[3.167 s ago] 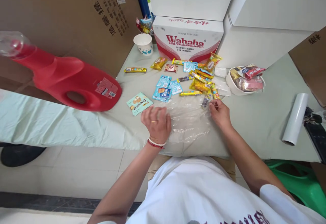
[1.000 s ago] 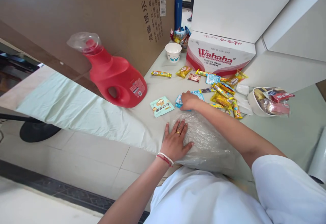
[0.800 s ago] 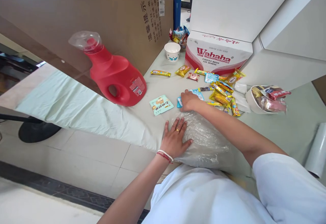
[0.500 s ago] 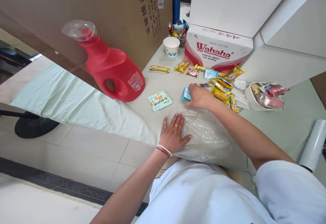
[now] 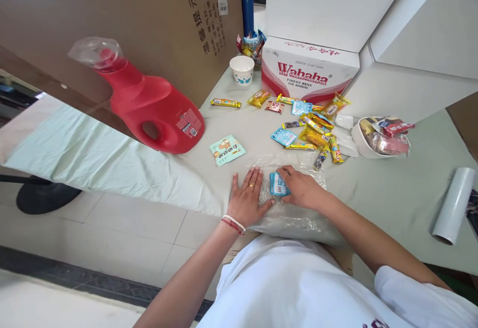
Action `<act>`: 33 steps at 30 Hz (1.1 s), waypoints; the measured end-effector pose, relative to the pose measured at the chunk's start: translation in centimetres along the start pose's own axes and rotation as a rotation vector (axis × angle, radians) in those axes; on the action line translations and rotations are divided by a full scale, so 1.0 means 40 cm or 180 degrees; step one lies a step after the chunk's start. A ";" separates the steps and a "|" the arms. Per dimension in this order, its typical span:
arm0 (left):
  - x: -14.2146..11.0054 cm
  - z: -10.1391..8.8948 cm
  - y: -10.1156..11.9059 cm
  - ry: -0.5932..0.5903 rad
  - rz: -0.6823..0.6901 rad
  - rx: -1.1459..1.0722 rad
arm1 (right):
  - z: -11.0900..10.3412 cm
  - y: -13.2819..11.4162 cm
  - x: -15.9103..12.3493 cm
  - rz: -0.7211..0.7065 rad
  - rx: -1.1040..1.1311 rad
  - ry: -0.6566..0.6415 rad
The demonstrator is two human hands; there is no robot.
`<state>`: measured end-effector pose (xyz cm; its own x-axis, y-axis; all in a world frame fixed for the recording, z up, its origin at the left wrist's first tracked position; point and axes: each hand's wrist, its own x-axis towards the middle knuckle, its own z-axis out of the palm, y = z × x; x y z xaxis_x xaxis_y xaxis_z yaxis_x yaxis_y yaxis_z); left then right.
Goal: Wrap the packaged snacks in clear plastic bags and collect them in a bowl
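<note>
Clear plastic wrap lies over the near edge of the table. My left hand rests flat on it, fingers spread. My right hand grips a blue snack packet above or on the wrap, just right of my left hand; contact with the wrap cannot be made out. Beyond it lies a pile of small wrapped snacks, with a second blue packet at its near left. A mint-green packet lies flat to the left.
A red jug stands at the left before a large brown carton. A paper cup and a Wahaha box are at the back. At the right are a white bowl of snacks and a plastic film roll.
My right hand has drawn back from the snack pile toward me, bringing the blue packet over the plastic wrap. My left hand stays flat on the wrap. The view has shifted slightly.
</note>
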<state>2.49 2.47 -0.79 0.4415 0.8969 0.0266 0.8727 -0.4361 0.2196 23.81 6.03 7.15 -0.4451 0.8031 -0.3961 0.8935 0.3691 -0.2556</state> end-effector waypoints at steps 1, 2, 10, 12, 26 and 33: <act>0.000 0.000 0.000 -0.0011 0.0000 0.0002 | 0.004 0.005 -0.004 -0.0012 0.0001 0.0060; 0.000 -0.001 0.000 -0.0023 -0.0001 0.0007 | 0.006 0.007 -0.007 -0.0031 -0.0019 0.0106; 0.004 -0.008 0.006 -0.0083 0.0001 0.0143 | -0.002 -0.024 -0.018 -0.0175 -0.0465 0.0131; 0.004 -0.009 0.008 -0.0081 -0.0016 0.0170 | -0.004 -0.027 -0.023 -0.0140 -0.0479 0.0136; -0.001 -0.006 0.001 -0.0011 -0.0079 0.0304 | 0.007 -0.042 -0.013 0.0028 -0.0270 0.0273; -0.036 -0.017 -0.011 0.0537 -0.0127 0.0215 | 0.000 -0.004 -0.043 -0.0098 0.0177 0.0293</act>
<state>1.34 1.43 -0.26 0.3697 0.9108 0.1837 0.9034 -0.3986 0.1579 24.44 4.60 7.88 -0.4626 0.8324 -0.3052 0.8738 0.3698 -0.3159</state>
